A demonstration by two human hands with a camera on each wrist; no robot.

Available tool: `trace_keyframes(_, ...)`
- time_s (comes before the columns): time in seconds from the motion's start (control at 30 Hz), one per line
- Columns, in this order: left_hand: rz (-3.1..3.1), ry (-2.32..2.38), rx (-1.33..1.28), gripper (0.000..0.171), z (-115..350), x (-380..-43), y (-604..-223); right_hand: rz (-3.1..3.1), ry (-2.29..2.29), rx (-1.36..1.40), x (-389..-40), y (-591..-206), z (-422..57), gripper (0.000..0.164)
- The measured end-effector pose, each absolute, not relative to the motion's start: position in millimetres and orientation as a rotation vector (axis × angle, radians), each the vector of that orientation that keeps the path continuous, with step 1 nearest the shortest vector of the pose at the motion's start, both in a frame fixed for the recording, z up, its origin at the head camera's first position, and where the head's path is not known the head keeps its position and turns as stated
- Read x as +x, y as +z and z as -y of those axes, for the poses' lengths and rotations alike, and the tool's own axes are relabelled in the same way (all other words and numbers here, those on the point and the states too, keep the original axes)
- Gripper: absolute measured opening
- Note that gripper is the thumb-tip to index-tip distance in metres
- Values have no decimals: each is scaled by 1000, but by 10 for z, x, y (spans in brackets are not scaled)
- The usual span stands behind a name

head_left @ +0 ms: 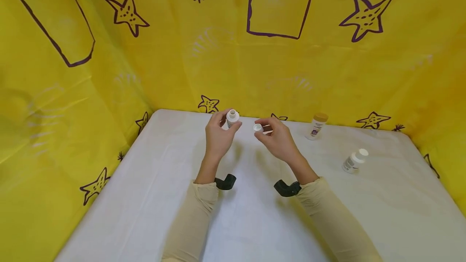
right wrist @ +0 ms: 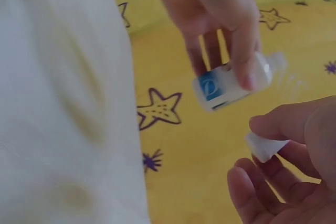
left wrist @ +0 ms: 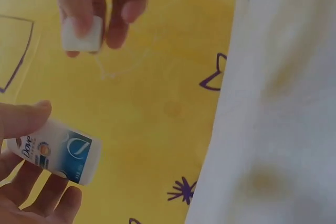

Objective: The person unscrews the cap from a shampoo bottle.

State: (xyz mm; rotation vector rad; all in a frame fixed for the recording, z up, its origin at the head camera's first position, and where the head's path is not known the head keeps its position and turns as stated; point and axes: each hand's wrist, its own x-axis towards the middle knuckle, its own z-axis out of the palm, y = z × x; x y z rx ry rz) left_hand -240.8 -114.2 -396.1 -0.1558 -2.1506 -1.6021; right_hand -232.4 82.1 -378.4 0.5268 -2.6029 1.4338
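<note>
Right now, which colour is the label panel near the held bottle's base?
The label panel is blue with white marks, clearest in the left wrist view.

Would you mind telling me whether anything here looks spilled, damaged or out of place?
Nothing stands out: the left hand holds an uncapped bottle, the right hand pinches a white cap, and the gold-capped bottle and white-capped bottle stand upright on the table, with no spill or damage visible.

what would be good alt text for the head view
A person's left hand holds an uncapped bottle while the right hand pinches a white cap, over a white table. A brown-topped bottle and a white-topped bottle stand at right; behind is yellow fabric.
</note>
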Motion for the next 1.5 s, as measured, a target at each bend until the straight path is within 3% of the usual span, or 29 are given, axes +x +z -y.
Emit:
trace_keyframes(0.5, 2190, -1690, 65, 48, 1370, -2556, -4171, 2774, 1374, 431, -2786, -4268, -228, 36)
trace_keyframes(0.83, 2221, -1671, 263, 51, 1530, -2639, -4292, 2897, 1290, 440, -2860, -4450, 101, 31)
trace_keyframes(1.5, 2242, -1707, 423, 50, 1625, -2689, -4419, 2958, 1176, 521, -2932, -4610, 99, 29)
